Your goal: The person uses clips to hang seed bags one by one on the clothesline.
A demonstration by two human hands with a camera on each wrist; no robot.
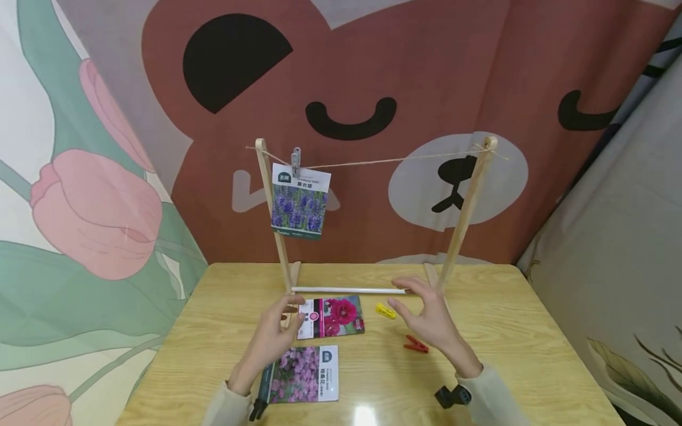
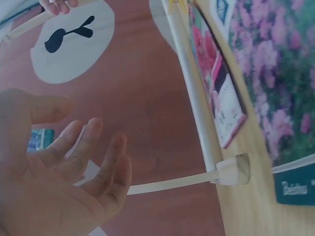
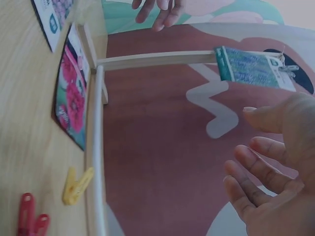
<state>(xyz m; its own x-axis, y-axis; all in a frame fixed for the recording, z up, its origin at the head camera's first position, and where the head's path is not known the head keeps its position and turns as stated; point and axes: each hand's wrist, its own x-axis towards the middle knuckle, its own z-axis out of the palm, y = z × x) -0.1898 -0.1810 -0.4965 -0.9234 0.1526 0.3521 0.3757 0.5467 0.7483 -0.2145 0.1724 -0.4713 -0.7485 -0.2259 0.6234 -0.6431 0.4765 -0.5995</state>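
Observation:
My left hand hovers with loosely bent, empty fingers by the left end of a seed packet with a crimson flower. Nearer me lies a seed packet with pink blossoms, its left edge partly behind that hand. Over the right side of the table is my right hand, thumb and fingers apart, holding nothing. Beside it lie a yellow clothespin and a red clothespin. A lavender seed packet hangs from the string, clipped by a grey clothespin.
The string spans a wooden frame with a left post and a right post. A white rod joins the posts low down. Behind the wooden table hangs a curtain with a bear print.

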